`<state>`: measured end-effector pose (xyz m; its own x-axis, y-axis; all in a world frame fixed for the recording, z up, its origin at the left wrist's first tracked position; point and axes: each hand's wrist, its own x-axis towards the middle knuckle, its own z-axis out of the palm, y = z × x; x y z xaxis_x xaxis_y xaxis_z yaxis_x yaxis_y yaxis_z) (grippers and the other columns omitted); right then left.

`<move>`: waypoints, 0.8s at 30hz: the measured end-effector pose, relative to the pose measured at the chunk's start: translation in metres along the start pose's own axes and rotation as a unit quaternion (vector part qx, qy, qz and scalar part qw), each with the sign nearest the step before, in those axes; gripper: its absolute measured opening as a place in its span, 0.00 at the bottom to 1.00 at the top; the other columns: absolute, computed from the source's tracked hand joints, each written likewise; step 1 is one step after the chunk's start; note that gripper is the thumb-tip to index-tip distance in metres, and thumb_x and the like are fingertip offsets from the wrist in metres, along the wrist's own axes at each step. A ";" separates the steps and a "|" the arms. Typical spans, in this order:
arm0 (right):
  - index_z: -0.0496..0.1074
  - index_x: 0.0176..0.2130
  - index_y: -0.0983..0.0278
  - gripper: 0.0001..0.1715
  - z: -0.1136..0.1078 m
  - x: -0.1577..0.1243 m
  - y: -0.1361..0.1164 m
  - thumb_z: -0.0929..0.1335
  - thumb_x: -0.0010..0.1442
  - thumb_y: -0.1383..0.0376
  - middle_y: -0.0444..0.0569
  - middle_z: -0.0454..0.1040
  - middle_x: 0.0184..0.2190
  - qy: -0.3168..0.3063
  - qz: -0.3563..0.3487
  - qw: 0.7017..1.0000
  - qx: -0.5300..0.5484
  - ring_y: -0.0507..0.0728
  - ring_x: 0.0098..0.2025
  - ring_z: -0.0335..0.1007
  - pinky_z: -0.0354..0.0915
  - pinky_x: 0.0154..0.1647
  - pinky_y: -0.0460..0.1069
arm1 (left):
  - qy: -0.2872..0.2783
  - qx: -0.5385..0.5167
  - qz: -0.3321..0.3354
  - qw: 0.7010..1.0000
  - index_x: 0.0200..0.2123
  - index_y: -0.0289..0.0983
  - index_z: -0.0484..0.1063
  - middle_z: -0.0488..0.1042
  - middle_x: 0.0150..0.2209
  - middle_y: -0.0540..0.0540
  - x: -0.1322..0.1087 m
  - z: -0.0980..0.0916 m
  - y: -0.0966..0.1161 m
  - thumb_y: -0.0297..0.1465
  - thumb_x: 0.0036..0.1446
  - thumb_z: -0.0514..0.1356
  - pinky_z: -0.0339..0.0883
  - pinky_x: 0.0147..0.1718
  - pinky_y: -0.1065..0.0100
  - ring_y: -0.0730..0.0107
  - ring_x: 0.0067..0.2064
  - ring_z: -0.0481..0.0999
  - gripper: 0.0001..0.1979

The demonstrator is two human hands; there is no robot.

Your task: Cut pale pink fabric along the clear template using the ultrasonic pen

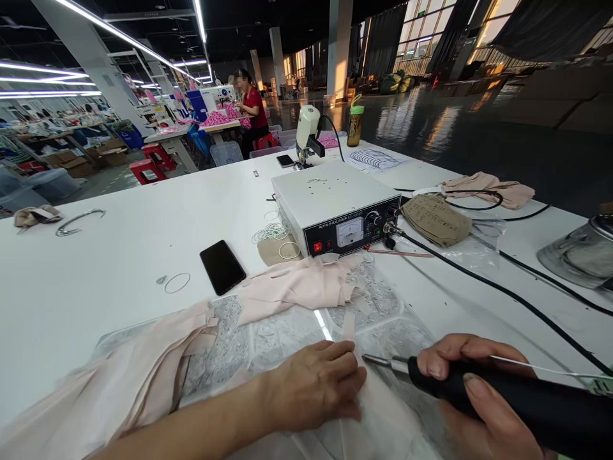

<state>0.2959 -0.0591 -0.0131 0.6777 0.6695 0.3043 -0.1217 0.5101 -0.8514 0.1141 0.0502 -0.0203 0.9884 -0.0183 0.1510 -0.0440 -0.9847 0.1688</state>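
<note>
"Pale pink, was that fabric under the left hand?"

"Yes, it lay across a translucent panel, the fingers curled down upon it; I couldn't tell whether they pinched any."

"And the right hand?"

"Wrapped around a black tool, its metal tip just beside the left hand, near the fabric."

"What lay around them?"

"A pile of pink pieces sat to the left, another bundle ahead, in front of the control box. A phone rested near that bundle."
</note>
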 end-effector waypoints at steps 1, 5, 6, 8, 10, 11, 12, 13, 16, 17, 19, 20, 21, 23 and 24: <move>0.70 0.36 0.60 0.05 0.001 0.000 0.001 0.69 0.56 0.68 0.44 0.69 0.28 0.002 -0.004 1.000 0.002 0.51 0.25 0.67 0.73 0.27 0.50 | 0.000 -0.001 -0.001 1.000 0.51 0.27 0.67 0.74 0.41 0.40 0.000 0.000 0.000 0.40 0.66 0.59 0.70 0.49 0.61 0.53 0.53 0.73 0.21; 0.70 0.36 0.60 0.05 0.002 0.002 0.000 0.69 0.56 0.68 0.44 0.69 0.28 0.005 -0.009 1.000 0.008 0.50 0.25 0.65 0.72 0.27 0.50 | 0.002 -0.001 -0.002 1.000 0.51 0.27 0.67 0.74 0.40 0.40 -0.001 0.000 0.000 0.40 0.67 0.58 0.70 0.49 0.61 0.53 0.54 0.73 0.21; 0.70 0.36 0.60 0.05 0.001 0.002 -0.001 0.69 0.56 0.67 0.44 0.69 0.28 0.004 -0.005 1.000 0.007 0.50 0.24 0.65 0.72 0.27 0.50 | 0.001 -0.001 -0.002 1.000 0.51 0.28 0.67 0.74 0.40 0.40 -0.001 0.000 0.000 0.40 0.67 0.59 0.70 0.50 0.61 0.53 0.54 0.72 0.21; 0.69 0.35 0.59 0.05 -0.001 0.001 -0.007 0.70 0.56 0.65 0.44 0.69 0.27 0.005 0.005 1.000 -0.002 0.51 0.24 0.66 0.73 0.26 0.50 | -0.002 -0.001 -0.003 1.000 0.52 0.27 0.67 0.73 0.41 0.41 -0.001 0.001 0.000 0.40 0.66 0.59 0.70 0.50 0.60 0.53 0.54 0.72 0.21; 0.69 0.35 0.59 0.07 -0.004 -0.001 -0.012 0.71 0.56 0.64 0.43 0.68 0.26 0.008 0.015 1.000 -0.017 0.52 0.24 0.66 0.73 0.25 0.50 | -0.005 -0.002 -0.006 1.000 0.52 0.28 0.67 0.73 0.41 0.40 -0.001 0.001 0.000 0.40 0.67 0.59 0.70 0.50 0.60 0.54 0.54 0.72 0.20; 0.68 0.35 0.59 0.07 -0.005 -0.003 -0.014 0.71 0.56 0.63 0.43 0.67 0.25 0.010 0.019 1.000 -0.023 0.52 0.24 0.66 0.73 0.25 0.49 | -0.006 -0.003 -0.007 1.000 0.52 0.28 0.67 0.73 0.41 0.40 -0.001 0.001 0.001 0.40 0.67 0.58 0.70 0.49 0.60 0.54 0.54 0.72 0.20; 0.68 0.35 0.59 0.07 -0.007 -0.005 -0.016 0.71 0.56 0.63 0.43 0.67 0.25 0.011 0.019 0.999 -0.025 0.51 0.24 0.65 0.72 0.24 0.49 | -0.007 -0.004 -0.009 1.000 0.52 0.28 0.67 0.74 0.41 0.40 -0.001 0.001 0.001 0.40 0.68 0.57 0.70 0.49 0.60 0.54 0.54 0.72 0.20; 0.68 0.35 0.59 0.07 -0.008 -0.006 -0.017 0.71 0.56 0.62 0.43 0.66 0.25 0.009 0.015 1.000 -0.024 0.51 0.23 0.64 0.72 0.23 0.49 | -0.008 -0.004 -0.010 1.000 0.52 0.28 0.67 0.74 0.41 0.40 -0.001 0.001 0.001 0.40 0.68 0.57 0.70 0.49 0.60 0.54 0.54 0.72 0.20; 0.69 0.35 0.59 0.07 -0.009 -0.007 -0.018 0.71 0.57 0.62 0.44 0.67 0.26 0.005 0.010 1.000 -0.026 0.50 0.23 0.64 0.72 0.24 0.48 | -0.009 -0.004 -0.009 1.000 0.52 0.28 0.67 0.74 0.41 0.40 -0.001 0.000 0.001 0.40 0.68 0.56 0.69 0.50 0.61 0.53 0.54 0.72 0.20; 0.69 0.35 0.58 0.07 -0.008 -0.007 -0.018 0.72 0.57 0.62 0.44 0.67 0.26 0.002 0.009 1.000 -0.028 0.51 0.23 0.64 0.72 0.23 0.48 | -0.009 -0.003 -0.007 1.000 0.52 0.28 0.67 0.74 0.41 0.40 -0.001 0.000 0.001 0.40 0.68 0.56 0.69 0.49 0.61 0.53 0.54 0.72 0.20; 0.70 0.35 0.58 0.08 -0.004 -0.005 -0.019 0.72 0.56 0.61 0.44 0.68 0.25 -0.003 0.007 1.000 -0.029 0.51 0.23 0.65 0.72 0.23 0.48 | -0.005 -0.003 -0.004 1.000 0.52 0.27 0.67 0.74 0.41 0.40 0.000 0.000 0.001 0.40 0.67 0.58 0.70 0.48 0.61 0.53 0.54 0.73 0.21; 0.70 0.34 0.58 0.08 -0.001 -0.004 -0.019 0.73 0.56 0.60 0.44 0.68 0.25 -0.006 0.008 1.000 -0.028 0.51 0.23 0.66 0.72 0.23 0.48 | -0.003 -0.003 -0.002 1.000 0.52 0.27 0.67 0.74 0.41 0.40 0.000 0.000 0.001 0.40 0.67 0.58 0.70 0.47 0.61 0.53 0.54 0.73 0.21; 0.70 0.34 0.58 0.08 0.001 -0.003 -0.020 0.73 0.56 0.60 0.43 0.67 0.25 -0.007 0.009 1.000 -0.027 0.51 0.22 0.66 0.72 0.22 0.48 | 0.000 -0.003 -0.001 1.000 0.52 0.26 0.67 0.74 0.41 0.40 0.000 0.000 0.001 0.40 0.66 0.59 0.71 0.47 0.61 0.53 0.53 0.73 0.22; 0.70 0.33 0.58 0.08 0.004 -0.002 -0.021 0.73 0.55 0.60 0.43 0.67 0.24 -0.009 0.013 0.999 -0.029 0.51 0.22 0.66 0.72 0.22 0.48 | 0.003 -0.002 0.002 1.000 0.52 0.26 0.67 0.74 0.41 0.40 0.000 0.000 0.000 0.40 0.66 0.60 0.71 0.47 0.61 0.53 0.54 0.72 0.22; 0.70 0.32 0.58 0.09 0.005 -0.002 -0.021 0.73 0.55 0.60 0.43 0.67 0.24 -0.008 0.014 0.999 -0.030 0.51 0.22 0.66 0.72 0.23 0.48 | 0.004 0.000 0.002 1.000 0.53 0.25 0.67 0.74 0.41 0.40 0.000 0.000 0.000 0.40 0.66 0.60 0.70 0.47 0.61 0.53 0.54 0.72 0.22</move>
<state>0.2935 -0.0687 0.0058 0.6630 0.6917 0.2863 -0.0960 0.4578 -0.8838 0.1144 0.0500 -0.0201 0.9869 -0.0209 0.1600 -0.0482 -0.9844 0.1689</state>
